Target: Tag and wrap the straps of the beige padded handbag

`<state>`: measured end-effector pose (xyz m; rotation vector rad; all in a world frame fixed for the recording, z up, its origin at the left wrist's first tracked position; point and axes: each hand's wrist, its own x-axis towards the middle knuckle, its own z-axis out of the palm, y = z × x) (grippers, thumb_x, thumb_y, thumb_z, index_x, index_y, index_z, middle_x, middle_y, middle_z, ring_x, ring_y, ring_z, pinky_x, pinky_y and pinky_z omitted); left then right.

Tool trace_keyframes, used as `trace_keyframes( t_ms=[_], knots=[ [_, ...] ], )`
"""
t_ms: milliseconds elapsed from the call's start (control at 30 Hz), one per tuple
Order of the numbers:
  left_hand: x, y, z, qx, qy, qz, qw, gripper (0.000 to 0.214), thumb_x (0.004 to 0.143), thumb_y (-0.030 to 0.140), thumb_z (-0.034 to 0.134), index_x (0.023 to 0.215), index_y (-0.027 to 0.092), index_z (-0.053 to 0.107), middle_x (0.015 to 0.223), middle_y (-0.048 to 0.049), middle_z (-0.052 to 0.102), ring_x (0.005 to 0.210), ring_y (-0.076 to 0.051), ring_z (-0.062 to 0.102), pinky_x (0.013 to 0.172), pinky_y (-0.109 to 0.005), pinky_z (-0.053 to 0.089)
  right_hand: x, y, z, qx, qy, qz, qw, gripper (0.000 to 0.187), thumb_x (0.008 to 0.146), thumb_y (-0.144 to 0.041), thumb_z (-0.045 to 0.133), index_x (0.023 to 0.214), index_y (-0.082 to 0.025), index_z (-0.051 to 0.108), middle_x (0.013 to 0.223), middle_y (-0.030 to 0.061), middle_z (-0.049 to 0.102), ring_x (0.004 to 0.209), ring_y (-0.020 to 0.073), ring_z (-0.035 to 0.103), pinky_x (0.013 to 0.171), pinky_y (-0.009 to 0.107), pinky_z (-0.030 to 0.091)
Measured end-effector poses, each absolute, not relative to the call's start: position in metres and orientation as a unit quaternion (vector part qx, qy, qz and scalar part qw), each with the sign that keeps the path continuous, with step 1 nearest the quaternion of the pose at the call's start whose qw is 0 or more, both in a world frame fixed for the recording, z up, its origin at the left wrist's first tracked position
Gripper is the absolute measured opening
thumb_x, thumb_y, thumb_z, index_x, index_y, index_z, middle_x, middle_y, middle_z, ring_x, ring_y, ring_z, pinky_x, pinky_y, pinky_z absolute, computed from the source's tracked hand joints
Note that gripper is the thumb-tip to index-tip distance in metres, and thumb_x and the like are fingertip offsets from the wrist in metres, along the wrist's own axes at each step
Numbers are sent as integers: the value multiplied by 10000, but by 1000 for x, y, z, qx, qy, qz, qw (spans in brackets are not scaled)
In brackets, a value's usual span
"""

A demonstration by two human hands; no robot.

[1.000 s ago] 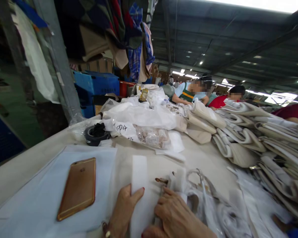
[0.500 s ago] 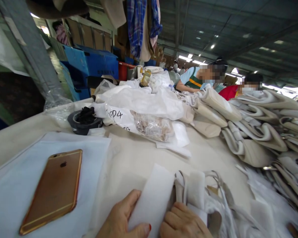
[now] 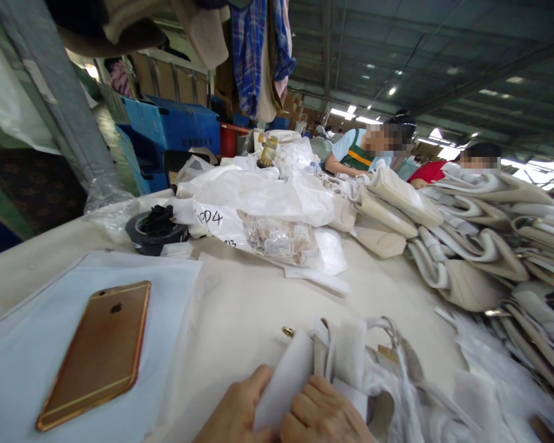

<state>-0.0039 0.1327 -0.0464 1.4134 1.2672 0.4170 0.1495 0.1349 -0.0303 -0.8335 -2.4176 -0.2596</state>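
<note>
My left hand (image 3: 242, 409) and my right hand (image 3: 325, 412) are close together at the bottom middle of the view. Between them is a strip of white foam sheet (image 3: 289, 375), curled over, with the left fingers and thumb closed on it. The right hand is a loose fist against the strip's right edge; its fingertips are hidden. A small gold metal fitting (image 3: 287, 331) shows at the strip's top end. Just right of my hands lie beige straps (image 3: 321, 354) with white wrapping (image 3: 351, 351).
A gold phone (image 3: 96, 351) lies on white sheets at left. Behind are a black tape roll (image 3: 154, 231) and a marked plastic bag (image 3: 277, 237). Folded beige pieces (image 3: 471, 277) are stacked at right. Two people work across the table, one in a green apron (image 3: 357, 154).
The white foam strip, flat and broad before, is now folded narrower. My left fingers have closed in toward the right hand, and the gold fitting has come into sight.
</note>
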Motion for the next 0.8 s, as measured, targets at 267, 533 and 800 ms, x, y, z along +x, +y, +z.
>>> trace_keyframes(
  t_ms=[267, 533, 800],
  knots=[
    [25, 158, -37, 625, 564, 201, 501, 211, 769, 414, 353, 725, 212, 398, 675, 10, 491, 663, -169, 456, 669, -303, 365, 148, 133, -48, -317, -892, -113, 300, 356, 903, -147, 435, 557, -189, 509, 496, -28, 506, 480, 105, 448, 599, 240, 351],
    [45, 186, -43, 547, 559, 298, 547, 187, 666, 385, 445, 629, 204, 420, 564, 54, 404, 549, -120, 355, 534, -255, 301, 147, 133, -57, -317, -888, -131, 306, 410, 916, -203, 391, 512, -194, 463, 441, -20, 465, 427, 121, 407, 539, 269, 312],
    [35, 179, -31, 554, 566, 284, 540, 238, 622, 437, 458, 605, 216, 373, 543, 73, 349, 520, -107, 322, 491, -244, 264, 144, 132, -59, -320, -876, -137, 333, 445, 920, -176, 370, 479, -193, 426, 417, -21, 438, 411, 123, 383, 525, 276, 274]
  ],
)
